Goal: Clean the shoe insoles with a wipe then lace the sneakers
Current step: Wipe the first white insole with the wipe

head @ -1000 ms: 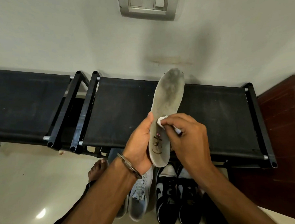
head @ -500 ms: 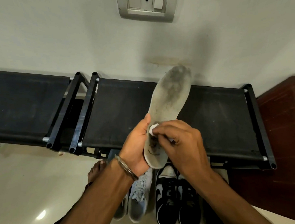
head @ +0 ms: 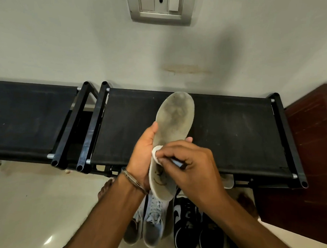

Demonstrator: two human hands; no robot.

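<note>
A: Head view is showing what, going left to right?

B: 1 black fabric shoe rack [head: 234, 132] is running along the far wall. Near its middle, the left hand [head: 141, 154] is gripping the insole [head: 174, 121], thumb on the left edge and fingertips curling round the right edge, about midway along it. The insole is standing nearly upright in the air above the rack's near edge, toe end far, heel end near.

A: And the right side?

B: The right hand [head: 187, 166] is pinching a small white wipe [head: 156, 152] and pressing it onto the insole's lower half, just above the printed heel logo. Below, on the floor, 2 pale grey sneakers [head: 152, 221] are sitting left of 2 black sneakers [head: 193, 227].

A: How is the insole likely handling?

B: I am judging it light, thin and bendy, so it is probably flexing under pressure. Holding it at the waist, behind the rubbing spot, seems sensible. The toe area is looking grey with grime, so I am guessing cleaning is far from done.
</note>
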